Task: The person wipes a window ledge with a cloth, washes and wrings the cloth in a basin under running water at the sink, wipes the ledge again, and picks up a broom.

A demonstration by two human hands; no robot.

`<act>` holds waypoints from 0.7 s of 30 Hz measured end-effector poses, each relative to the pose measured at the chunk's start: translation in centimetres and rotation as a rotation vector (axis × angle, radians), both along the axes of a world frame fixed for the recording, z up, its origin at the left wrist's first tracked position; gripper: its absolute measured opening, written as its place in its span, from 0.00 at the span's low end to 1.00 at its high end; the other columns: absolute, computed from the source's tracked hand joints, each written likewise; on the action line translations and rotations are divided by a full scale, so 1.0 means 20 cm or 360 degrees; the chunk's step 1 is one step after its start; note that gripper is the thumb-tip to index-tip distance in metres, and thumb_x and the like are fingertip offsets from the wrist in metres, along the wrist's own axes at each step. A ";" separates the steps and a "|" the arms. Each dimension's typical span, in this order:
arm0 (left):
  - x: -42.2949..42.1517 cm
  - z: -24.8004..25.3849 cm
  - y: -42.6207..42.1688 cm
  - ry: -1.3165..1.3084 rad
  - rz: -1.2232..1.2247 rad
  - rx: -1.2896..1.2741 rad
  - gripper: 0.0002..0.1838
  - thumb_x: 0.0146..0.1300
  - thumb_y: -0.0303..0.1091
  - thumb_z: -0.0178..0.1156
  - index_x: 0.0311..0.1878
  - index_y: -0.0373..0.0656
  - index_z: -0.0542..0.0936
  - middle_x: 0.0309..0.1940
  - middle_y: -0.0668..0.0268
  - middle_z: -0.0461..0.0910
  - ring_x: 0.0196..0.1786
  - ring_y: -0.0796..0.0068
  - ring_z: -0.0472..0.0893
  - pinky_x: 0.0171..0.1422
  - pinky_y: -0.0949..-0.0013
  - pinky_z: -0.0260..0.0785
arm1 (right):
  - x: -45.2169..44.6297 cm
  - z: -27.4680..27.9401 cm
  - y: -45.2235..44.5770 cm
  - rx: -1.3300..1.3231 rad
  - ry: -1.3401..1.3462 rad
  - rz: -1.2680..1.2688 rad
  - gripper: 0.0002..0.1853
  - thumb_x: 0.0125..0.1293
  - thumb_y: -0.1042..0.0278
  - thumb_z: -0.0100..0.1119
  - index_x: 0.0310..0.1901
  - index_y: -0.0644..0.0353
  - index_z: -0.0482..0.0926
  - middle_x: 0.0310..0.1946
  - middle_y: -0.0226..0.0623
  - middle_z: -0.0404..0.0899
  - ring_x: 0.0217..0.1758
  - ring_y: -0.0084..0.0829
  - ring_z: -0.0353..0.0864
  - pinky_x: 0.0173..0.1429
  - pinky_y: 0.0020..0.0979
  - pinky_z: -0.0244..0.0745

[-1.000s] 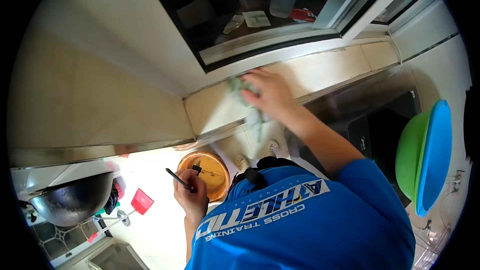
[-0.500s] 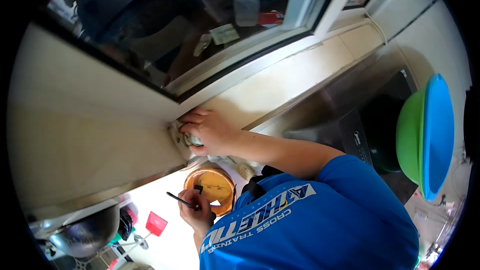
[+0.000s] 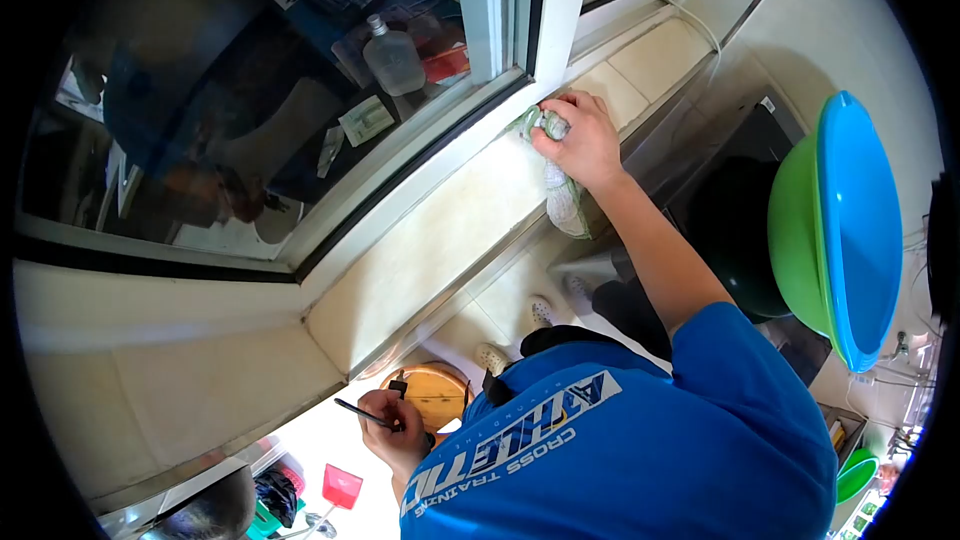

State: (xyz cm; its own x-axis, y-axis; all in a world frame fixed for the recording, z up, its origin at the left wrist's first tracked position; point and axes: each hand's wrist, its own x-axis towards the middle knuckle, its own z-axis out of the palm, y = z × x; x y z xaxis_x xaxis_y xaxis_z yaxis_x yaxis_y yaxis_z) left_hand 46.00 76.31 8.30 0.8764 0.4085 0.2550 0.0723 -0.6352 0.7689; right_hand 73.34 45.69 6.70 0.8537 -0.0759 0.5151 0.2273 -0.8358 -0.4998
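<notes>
My right hand (image 3: 585, 140) is closed around a bunched white cloth (image 3: 565, 205) with green edging. It presses the cloth to the pale tiled sill (image 3: 450, 205), beside the white window frame (image 3: 410, 165). Part of the cloth hangs over the sill's front edge. Lower left, my left hand (image 3: 395, 430) is closed round a slim black stick-like object (image 3: 365, 414). A small dark block shows at its fingertips; I cannot tell whether the two are joined. Below that hand is a round wooden stool (image 3: 440, 385).
To the right, a blue basin (image 3: 860, 230) and a green basin (image 3: 795, 230) sit nested and tilted above a black cooktop (image 3: 725, 200). Behind the glass stands a clear bottle (image 3: 393, 58). A red dustpan (image 3: 341, 486) and a metal bowl (image 3: 205, 515) show lower left.
My right hand has moved with the cloth from the sill's left corner up and right along the sill. The view has shifted. My left hand keeps its hold on the black object.
</notes>
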 end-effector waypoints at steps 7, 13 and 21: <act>-0.07 0.01 0.03 -0.0105 0.0053 0.0017 0.09 0.49 0.12 0.51 0.33 0.35 0.72 0.30 0.64 0.70 0.24 0.81 0.68 0.21 0.82 0.60 | 0.06 0.01 -0.12 -0.0026 -0.0021 -0.0183 0.17 0.46 0.55 0.64 0.38 0.52 0.82 0.42 0.36 0.77 0.49 0.38 0.73 0.50 0.36 0.73; -0.14 0.01 0.03 -0.0243 0.0032 0.0173 0.10 0.49 0.11 0.51 0.35 0.34 0.71 0.32 0.63 0.70 0.25 0.82 0.68 0.20 0.83 0.59 | 0.14 0.03 -0.21 0.0154 0.0115 -0.0172 0.17 0.46 0.56 0.64 0.37 0.55 0.83 0.35 0.37 0.81 0.39 0.40 0.80 0.44 0.35 0.75; -0.17 0.03 0.04 -0.0193 0.0073 0.0149 0.11 0.49 0.11 0.52 0.35 0.35 0.71 0.33 0.63 0.70 0.25 0.84 0.69 0.20 0.84 0.59 | 0.20 0.00 -0.36 0.1126 0.0208 -0.0192 0.19 0.49 0.57 0.65 0.36 0.64 0.83 0.25 0.34 0.80 0.28 0.21 0.76 0.35 0.24 0.71</act>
State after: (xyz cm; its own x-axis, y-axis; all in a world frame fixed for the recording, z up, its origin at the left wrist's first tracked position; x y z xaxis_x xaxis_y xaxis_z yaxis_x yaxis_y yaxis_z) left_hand 42.69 77.05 8.82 0.8179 0.4166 0.3968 0.0129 -0.7028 0.7112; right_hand 77.43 38.44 6.71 0.8696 -0.4505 0.2022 0.0554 -0.3179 -0.9465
